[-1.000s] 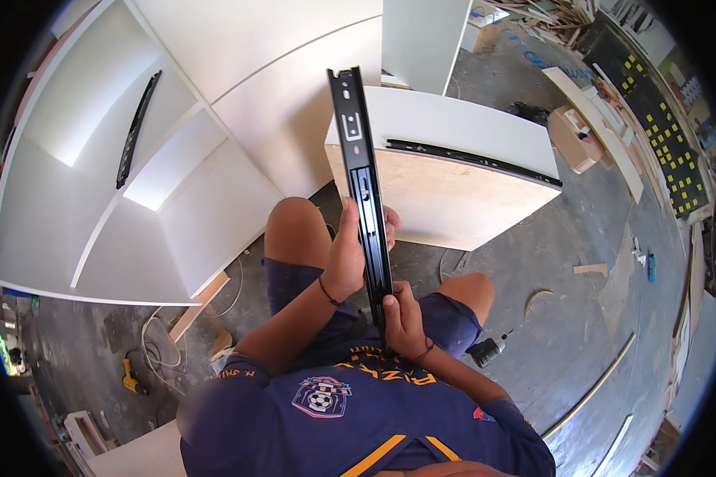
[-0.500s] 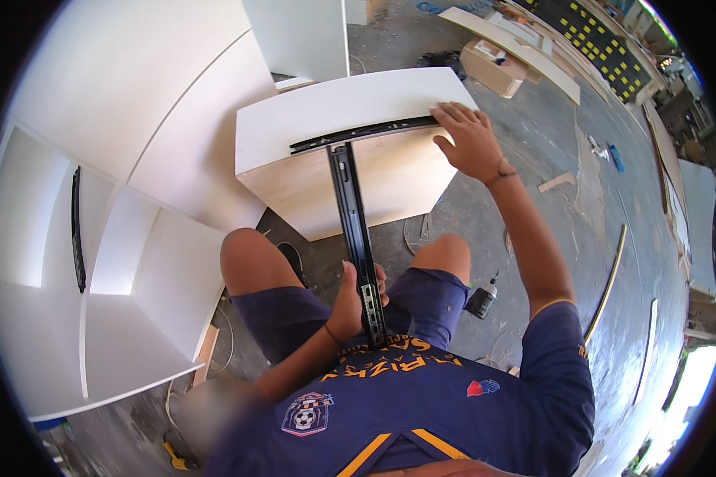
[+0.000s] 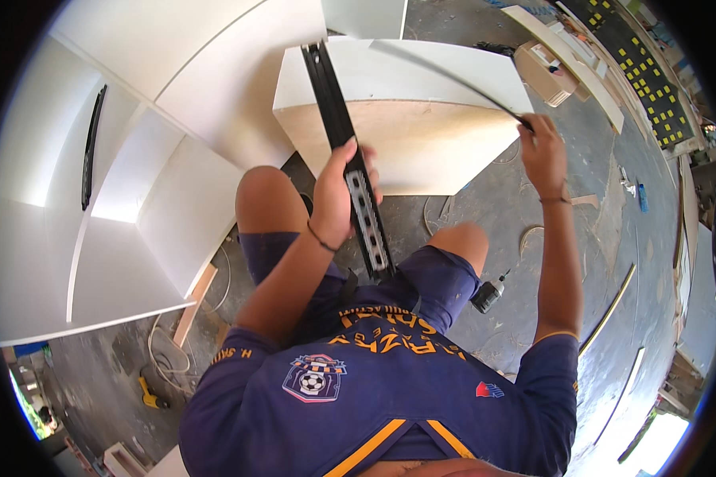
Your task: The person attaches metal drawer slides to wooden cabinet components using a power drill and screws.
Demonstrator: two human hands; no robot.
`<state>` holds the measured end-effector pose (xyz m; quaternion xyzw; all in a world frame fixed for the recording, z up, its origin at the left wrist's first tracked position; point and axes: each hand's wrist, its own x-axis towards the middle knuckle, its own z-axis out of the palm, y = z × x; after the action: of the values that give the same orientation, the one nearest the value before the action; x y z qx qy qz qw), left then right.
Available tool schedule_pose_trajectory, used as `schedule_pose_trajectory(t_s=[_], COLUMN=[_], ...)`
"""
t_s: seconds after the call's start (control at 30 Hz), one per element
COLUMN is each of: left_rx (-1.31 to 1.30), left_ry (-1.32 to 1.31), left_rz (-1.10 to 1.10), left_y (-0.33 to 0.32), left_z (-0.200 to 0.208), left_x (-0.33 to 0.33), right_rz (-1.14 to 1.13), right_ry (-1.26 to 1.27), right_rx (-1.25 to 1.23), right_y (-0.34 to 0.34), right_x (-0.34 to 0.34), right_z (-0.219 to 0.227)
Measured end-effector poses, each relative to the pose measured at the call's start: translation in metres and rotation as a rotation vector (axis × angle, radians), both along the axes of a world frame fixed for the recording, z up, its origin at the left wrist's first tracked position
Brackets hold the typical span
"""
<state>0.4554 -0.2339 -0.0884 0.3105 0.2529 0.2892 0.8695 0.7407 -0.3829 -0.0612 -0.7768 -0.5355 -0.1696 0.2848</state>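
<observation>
My left hand [image 3: 338,195] grips a long black drawer slide [image 3: 350,151] around its middle. The slide runs from my lap up to the left top edge of a white box with a plywood face [image 3: 422,151]. Off to the right, my right hand [image 3: 539,147] is closed on the end of a second thin black rail [image 3: 453,79]. That rail stretches across the box's top and looks blurred. I am sitting with both knees bare in front of the box.
A large white cabinet with shelves [image 3: 135,183] lies to the left, another black slide [image 3: 91,143] fixed inside it. A cordless drill [image 3: 489,294] lies by my right knee and a yellow tool [image 3: 151,393] at lower left. Boards and a cardboard box [image 3: 545,67] stand at the back right.
My right hand left my lap, reached the rail lying on the box and now grips its right end. My left hand has swung the slide toward the box's left edge.
</observation>
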Motion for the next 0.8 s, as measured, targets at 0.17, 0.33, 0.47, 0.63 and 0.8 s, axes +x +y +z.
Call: schedule_pose_trajectory(t_s=[0.17, 0.33, 0.47, 0.63, 0.8], left_rx=[0.021, 0.011, 0.004, -0.018, -0.016], left_ry=[0.034, 0.002, 0.057, 0.07, 0.046], left_rz=[0.062, 0.178, 0.256, 0.283, 0.302], left_y=[0.028, 0.049, 0.052, 0.05, 0.051], left_z=[0.014, 0.005, 0.012, 0.014, 0.015], left_x=[0.037, 0.063, 0.067, 0.083, 0.085], right_rz=[-0.231, -0.201, -0.157, -0.172, -0.149], right_ry=[0.394, 0.805, 0.888, 0.973, 0.921], right_rx=[-0.027, -0.119, -0.134, -0.146, -0.158], right_y=[-0.074, -0.154, -0.198, -0.218, -0.209], right_x=[-0.06, -0.11, -0.147, -0.17, -0.172], right_z=[0.023, 0.005, -0.01, -0.022, -0.024])
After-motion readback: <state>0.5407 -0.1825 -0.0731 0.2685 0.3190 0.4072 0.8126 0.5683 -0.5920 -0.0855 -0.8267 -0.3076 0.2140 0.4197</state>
